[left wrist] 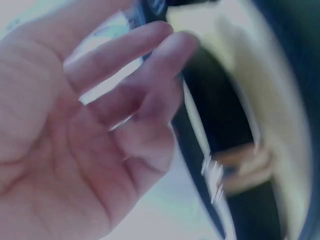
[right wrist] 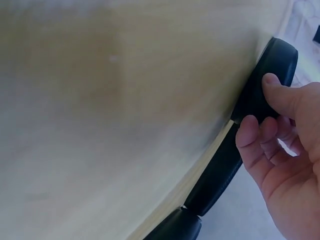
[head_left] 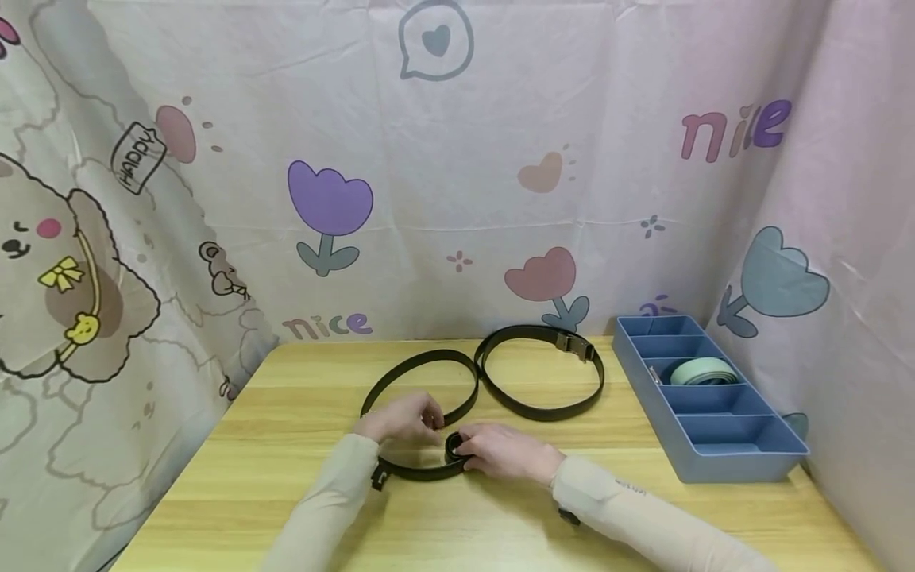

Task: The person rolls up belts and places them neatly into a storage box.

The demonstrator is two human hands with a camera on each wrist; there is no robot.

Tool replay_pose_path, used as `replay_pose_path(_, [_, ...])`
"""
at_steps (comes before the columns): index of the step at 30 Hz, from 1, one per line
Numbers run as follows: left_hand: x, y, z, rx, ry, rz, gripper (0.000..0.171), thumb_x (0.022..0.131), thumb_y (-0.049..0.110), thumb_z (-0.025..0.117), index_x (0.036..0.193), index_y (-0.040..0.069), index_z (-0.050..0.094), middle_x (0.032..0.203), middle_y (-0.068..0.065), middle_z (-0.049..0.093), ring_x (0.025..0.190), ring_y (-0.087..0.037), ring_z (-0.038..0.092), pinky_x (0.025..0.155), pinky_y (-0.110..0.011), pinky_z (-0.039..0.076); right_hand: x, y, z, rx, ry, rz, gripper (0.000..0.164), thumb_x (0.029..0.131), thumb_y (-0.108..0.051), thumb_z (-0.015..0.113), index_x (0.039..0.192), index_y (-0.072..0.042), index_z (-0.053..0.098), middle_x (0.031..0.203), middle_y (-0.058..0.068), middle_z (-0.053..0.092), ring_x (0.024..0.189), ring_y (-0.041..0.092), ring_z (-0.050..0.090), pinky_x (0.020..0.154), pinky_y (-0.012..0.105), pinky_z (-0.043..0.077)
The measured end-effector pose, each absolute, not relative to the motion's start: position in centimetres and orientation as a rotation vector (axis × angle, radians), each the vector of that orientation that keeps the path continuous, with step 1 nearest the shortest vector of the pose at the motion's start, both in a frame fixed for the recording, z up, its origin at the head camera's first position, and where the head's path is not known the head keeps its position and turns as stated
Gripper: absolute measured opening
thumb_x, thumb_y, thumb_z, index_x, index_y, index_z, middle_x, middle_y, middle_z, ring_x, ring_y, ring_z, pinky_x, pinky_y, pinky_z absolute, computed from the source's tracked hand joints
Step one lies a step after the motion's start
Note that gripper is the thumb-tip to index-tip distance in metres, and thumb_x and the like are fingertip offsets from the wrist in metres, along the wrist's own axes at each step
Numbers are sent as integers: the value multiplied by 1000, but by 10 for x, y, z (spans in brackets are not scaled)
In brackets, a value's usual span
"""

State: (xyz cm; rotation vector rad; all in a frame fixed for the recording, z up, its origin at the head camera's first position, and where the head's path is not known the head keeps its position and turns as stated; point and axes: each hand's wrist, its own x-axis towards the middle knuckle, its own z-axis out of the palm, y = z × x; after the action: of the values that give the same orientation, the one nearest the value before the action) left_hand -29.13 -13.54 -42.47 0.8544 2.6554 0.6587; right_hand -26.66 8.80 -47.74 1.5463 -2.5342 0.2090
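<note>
My right hand point(head_left: 507, 451) pinches the small rolled end of a black belt point(head_left: 429, 474) lying on edge at the front of the table. In the right wrist view, thumb and fingers hold the coil point(right wrist: 252, 92). My left hand point(head_left: 402, 419) hovers just left of the coil, above the strap. Its fingers bend loosely, and the left wrist view shows nothing in the palm; a blurred dark strap with a metal fitting point(left wrist: 242, 170) stands beyond it. Behind the left hand stands a looped black belt point(head_left: 420, 357), partly hidden by that hand.
Another looped black belt point(head_left: 543, 414) with a metal buckle point(head_left: 574, 345) stands at the back, touching the left loop. On the right sits a blue divided box point(head_left: 736, 467) with a rolled pale green belt point(head_left: 703, 370) in one compartment. A printed curtain point(head_left: 443, 159) hangs behind the table.
</note>
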Motion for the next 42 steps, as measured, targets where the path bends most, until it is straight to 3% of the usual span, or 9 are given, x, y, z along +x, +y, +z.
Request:
replay_pose_path(3, [-295,-147,-420,761,2859,475,22,72,0,79,89,8,69,90,-7,68,83,-20,61,76,-40,52,-267,89,-478,1537,-2532,195,14,90,-25,70,102,-19,74,89,-9,54,76,-2,50,71,11,45])
replay_pose_path(7, [-300,-159,-428,658,2964,270,26,71,-8,73,83,11,60,83,-2,63,77,-19,56,71,-38,49,-267,92,-479,1544,-2537,219,17,89,-23,71,105,-17,75,87,-9,51,74,-2,45,68,10,42])
replay_pose_path(10, [-303,-166,-440,673,3025,277,27,75,-7,72,75,13,53,72,1,55,67,-17,49,62,-34,44,-267,94,-480,1552,-2531,235,19,89,-23,70,107,-17,74,87,-9,52,74,-2,46,70,10,43])
replay_pose_path(14, [-307,-174,-448,605,3132,307,30,72,-1,77,71,12,51,67,0,53,62,-17,48,59,-34,43,-267,96,-481,1554,-2532,237,20,89,-23,70,108,-16,74,87,-9,53,74,-2,45,70,10,43])
replay_pose_path(20, [-313,-183,-445,319,3120,383,14,73,-2,64,79,5,54,69,-6,54,61,-21,48,54,-36,42,-265,97,-479,1538,-2555,249,15,90,-23,70,102,-16,74,84,-9,52,71,-1,43,67,11,40])
replay_pose_path(24, [-316,-178,-446,248,3034,520,13,73,-1,60,81,4,52,66,-4,44,58,-19,41,52,-31,35,-264,95,-478,1534,-2549,256,15,89,-22,70,102,-16,74,84,-9,53,71,-1,44,68,11,41])
replay_pose_path(32, [-318,-147,-448,275,2937,742,22,75,6,67,84,7,47,68,-5,50,56,-18,51,52,-28,40,-261,93,-479,1552,-2504,285,13,88,-20,72,100,-16,74,85,-9,55,73,-3,48,70,10,44])
replay_pose_path(38, [-327,-126,-445,180,2806,1055,33,85,6,65,113,1,48,80,-11,64,66,-21,64,73,-37,51,-261,93,-479,1530,-2530,282,12,88,-20,72,99,-16,74,89,-9,58,76,-3,53,73,10,46])
replay_pose_path(42, [-331,-113,-445,284,2574,1405,49,90,-1,58,136,1,40,114,-22,64,95,-26,67,84,-41,54,-262,93,-481,1515,-2546,263,10,88,-22,71,97,-17,74,89,-10,58,76,-3,54,72,11,47])
